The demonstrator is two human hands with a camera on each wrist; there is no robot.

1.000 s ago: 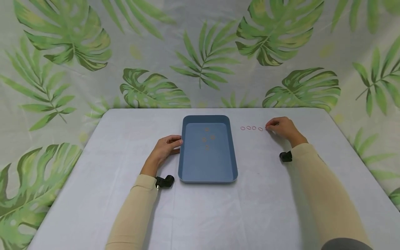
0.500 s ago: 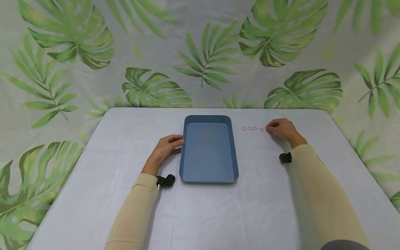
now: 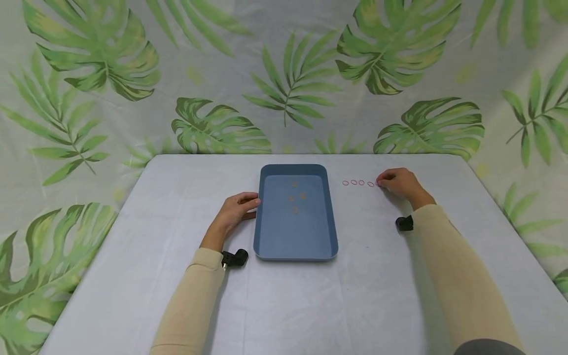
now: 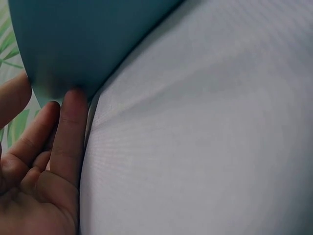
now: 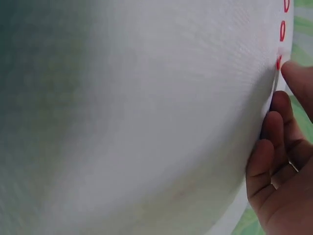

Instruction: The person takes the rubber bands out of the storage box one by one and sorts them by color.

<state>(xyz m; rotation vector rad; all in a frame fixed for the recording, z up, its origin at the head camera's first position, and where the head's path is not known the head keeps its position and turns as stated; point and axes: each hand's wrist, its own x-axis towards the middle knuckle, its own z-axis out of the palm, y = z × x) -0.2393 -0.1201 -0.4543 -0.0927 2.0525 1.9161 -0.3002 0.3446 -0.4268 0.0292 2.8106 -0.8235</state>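
Observation:
In the head view my right hand (image 3: 401,183) is at the right end of a row of thin red rubber bands (image 3: 353,182) on the white table. Its thumb and fingertips pinch a red rubber band (image 3: 378,182) that is mostly covered by them. From the right wrist, the thumb meets that band's edge while the other fingers bend close above the cloth. My left hand (image 3: 235,209) lies beside the blue tray (image 3: 295,241), its extended fingertips (image 4: 75,98) touching the outer left wall. Several small orange bands (image 3: 295,210) are spread over the tray's floor.
White cloth (image 3: 293,305) covers the table, its back edge running just behind the tray and the row of bands. A leaf-print curtain (image 3: 288,74) hangs beyond that edge. Black cameras sit at both wrists, over beige sleeves (image 3: 191,301).

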